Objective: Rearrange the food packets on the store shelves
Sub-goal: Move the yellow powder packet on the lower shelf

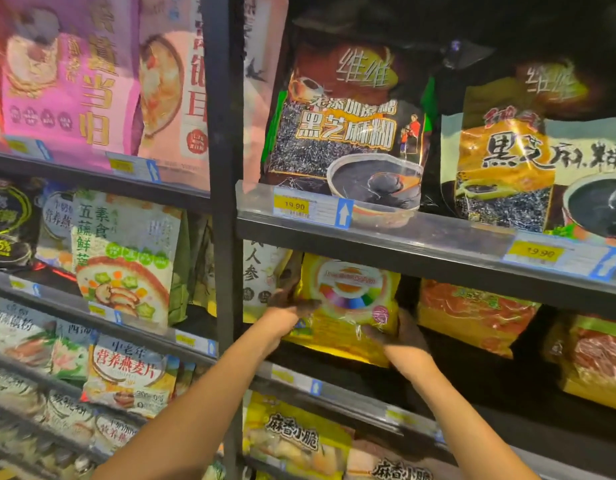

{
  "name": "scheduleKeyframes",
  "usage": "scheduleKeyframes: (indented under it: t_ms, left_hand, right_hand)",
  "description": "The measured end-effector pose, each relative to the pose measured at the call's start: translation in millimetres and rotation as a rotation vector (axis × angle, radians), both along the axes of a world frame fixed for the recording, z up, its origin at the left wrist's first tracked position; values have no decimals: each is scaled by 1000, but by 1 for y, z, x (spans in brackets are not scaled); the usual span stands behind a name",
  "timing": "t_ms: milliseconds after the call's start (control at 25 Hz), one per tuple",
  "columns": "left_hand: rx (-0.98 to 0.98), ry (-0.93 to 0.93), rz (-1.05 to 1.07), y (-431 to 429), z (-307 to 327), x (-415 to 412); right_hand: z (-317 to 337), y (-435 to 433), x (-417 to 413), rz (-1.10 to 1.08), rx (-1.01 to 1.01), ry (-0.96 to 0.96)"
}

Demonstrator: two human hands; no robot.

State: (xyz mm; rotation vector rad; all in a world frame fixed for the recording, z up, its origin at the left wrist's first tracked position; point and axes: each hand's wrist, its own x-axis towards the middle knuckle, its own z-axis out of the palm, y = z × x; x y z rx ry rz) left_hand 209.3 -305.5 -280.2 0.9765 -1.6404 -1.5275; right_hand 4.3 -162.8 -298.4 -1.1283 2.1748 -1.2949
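Hands: L [286, 318] + R [402, 336] grip yellow pkt [348, 306], mid shelf [334, 382]

Packet [348, 306] on shelf [334, 382], between both hands.

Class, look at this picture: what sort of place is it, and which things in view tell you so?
Most likely a grocery shop aisle. Dark shelves carry rows of food packets, yellow price tags sit on the shelf edges, and two hands hold a yellow packet.
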Motion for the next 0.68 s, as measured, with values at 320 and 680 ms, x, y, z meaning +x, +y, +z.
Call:
scheduleKeyframes:
  t_ms: [320, 680]
  left_hand:
    - [-125, -246, -17, -35, -33, -23]
    - [-143, -459, -26, -55, -44, -26]
  right_hand:
    - [-34, -37, -21, 80, 117, 68]
    - [-46, -46, -31, 43, 98, 77]
